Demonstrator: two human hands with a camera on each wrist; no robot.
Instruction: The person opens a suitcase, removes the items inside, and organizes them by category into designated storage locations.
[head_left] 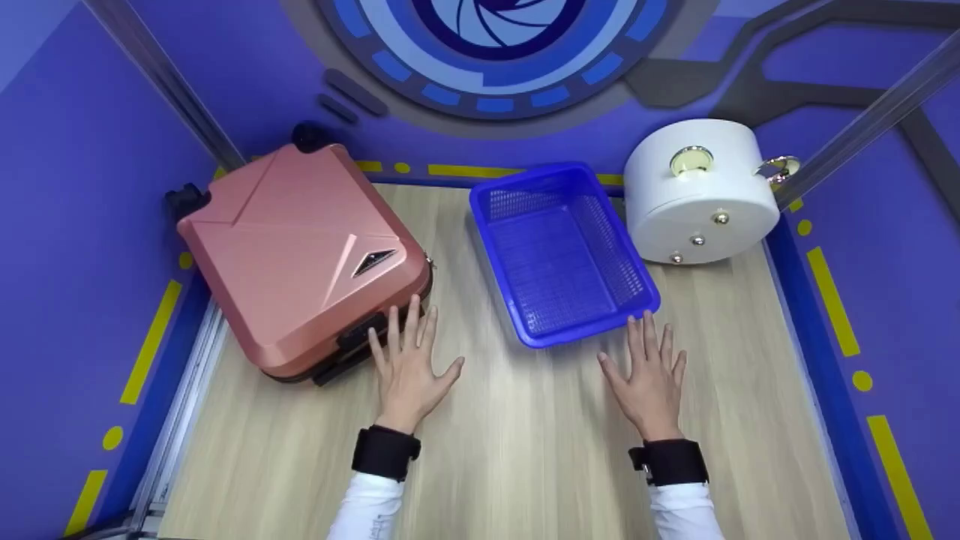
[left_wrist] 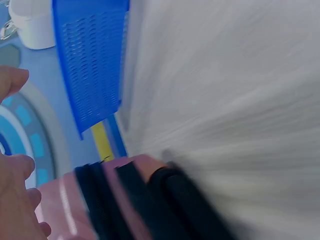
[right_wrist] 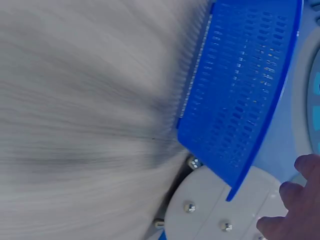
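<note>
My left hand [head_left: 409, 382] has its fingers spread, near the handle side of a pink hard-shell suitcase [head_left: 292, 247] lying on its side; whether the fingertips touch it I cannot tell. In the left wrist view the suitcase's dark zipper and handle [left_wrist: 175, 200] lie beyond the hand [left_wrist: 17, 195]. My right hand [head_left: 649, 386], fingers also spread, is just in front of the near right corner of a blue plastic basket [head_left: 517, 322] with perforated walls. In the right wrist view, the hand [right_wrist: 300, 200] shows apart from the basket [right_wrist: 240, 90]. Nothing is held by either hand.
A white round bag or case [head_left: 701, 195] with gold-coloured rings and metal feet stands at the back right, against the basket's side. The wood-pattern tabletop [head_left: 510, 465] is bounded by blue-purple panels [head_left: 885, 285] on the left, back and right.
</note>
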